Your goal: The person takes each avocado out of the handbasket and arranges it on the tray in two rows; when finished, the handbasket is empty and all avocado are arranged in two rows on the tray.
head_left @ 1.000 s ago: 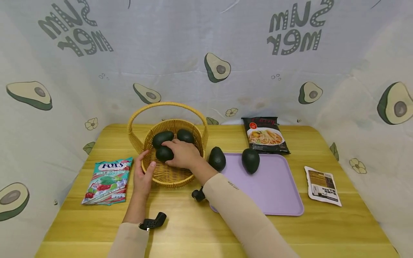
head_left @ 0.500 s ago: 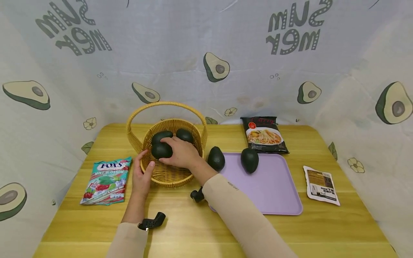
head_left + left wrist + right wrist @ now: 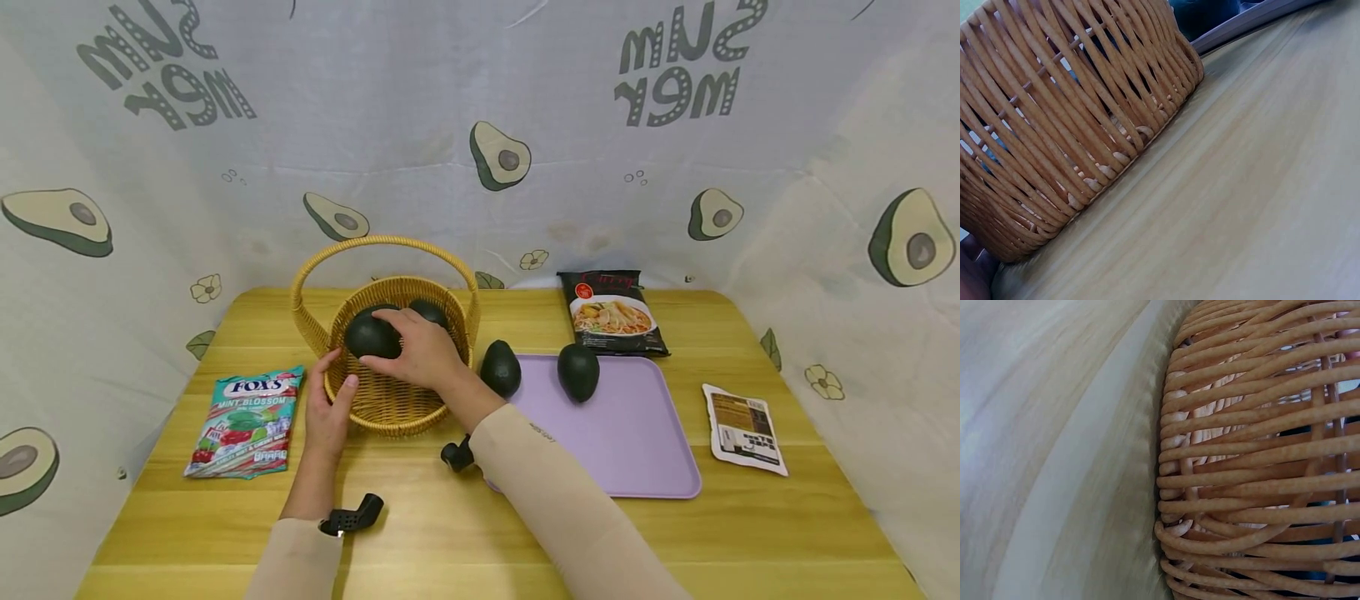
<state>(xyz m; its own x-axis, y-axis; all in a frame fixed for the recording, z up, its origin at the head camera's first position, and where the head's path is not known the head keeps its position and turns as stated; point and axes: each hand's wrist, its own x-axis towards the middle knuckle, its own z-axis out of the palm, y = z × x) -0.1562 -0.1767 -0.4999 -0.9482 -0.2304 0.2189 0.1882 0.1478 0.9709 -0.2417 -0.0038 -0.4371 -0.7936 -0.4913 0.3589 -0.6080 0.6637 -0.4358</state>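
In the head view my right hand [image 3: 423,346] pinches a dark green avocado [image 3: 371,337] between thumb and fingers, inside a yellow wicker basket [image 3: 397,414]. The held avocado hides most of another one behind it. A further avocado [image 3: 430,312] lies at the basket's back right, partly behind the hand. My left hand [image 3: 327,417] rests against the basket's left side, thumb and fingers extended along the rim. The woven basket wall [image 3: 1079,112] fills much of the left wrist view; the right wrist view also shows the basket wall [image 3: 1254,450], and its hand is out of sight there.
Right of the basket, a lilac tray [image 3: 637,450] bears an avocado [image 3: 578,372]; another avocado [image 3: 501,369] sits at its left edge. Behind it lies a black noodle packet [image 3: 613,317]. A candy bag [image 3: 246,423] lies left, a small white-edged pouch [image 3: 746,430] far right.
My right hand has lifted the avocado slightly and shifted it left and back, over the one behind it. The left hand stays at the basket's side.
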